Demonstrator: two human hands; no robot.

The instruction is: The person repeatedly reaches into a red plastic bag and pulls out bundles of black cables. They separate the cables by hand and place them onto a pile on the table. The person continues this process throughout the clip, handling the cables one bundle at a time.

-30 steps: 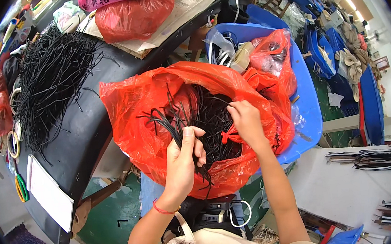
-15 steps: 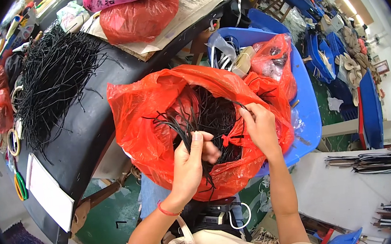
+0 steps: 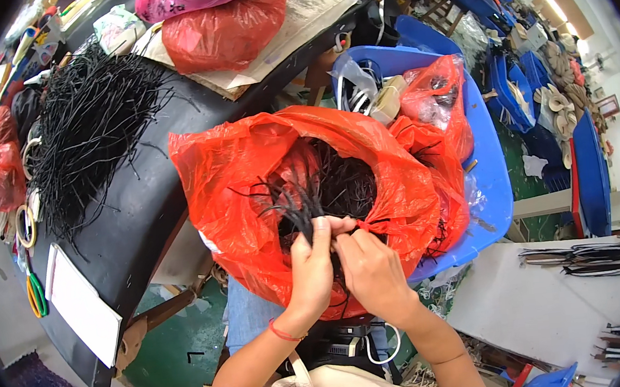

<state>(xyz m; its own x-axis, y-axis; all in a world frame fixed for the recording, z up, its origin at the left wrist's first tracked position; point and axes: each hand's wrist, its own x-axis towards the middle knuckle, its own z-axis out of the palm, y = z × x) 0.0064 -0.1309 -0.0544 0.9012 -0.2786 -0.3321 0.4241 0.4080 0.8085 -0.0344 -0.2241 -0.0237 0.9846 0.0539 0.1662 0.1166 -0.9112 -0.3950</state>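
Observation:
My left hand (image 3: 312,264) is closed round a bundle of thin black cords (image 3: 298,213), whose loose ends fan out above the thumb. Against its fingertips rests my right hand (image 3: 369,266), fingers curled together in a pinch. What those fingers grip is hidden. Both hands are over the mouth of a large open red plastic bag (image 3: 226,172). More black cords (image 3: 350,182) lie tangled inside the bag.
A heap of black cords (image 3: 88,133) covers part of the dark table (image 3: 151,171) at left. Further back sits a tied red bag (image 3: 227,30) on a board. Behind the open bag is a blue tub (image 3: 495,190). Green-handled scissors (image 3: 36,294) hang at the table's left edge.
My right hand has come down and left from the bag's right side, where it pinched a black cord, to meet my left hand. The left hand has shifted slightly right, keeping the bundle.

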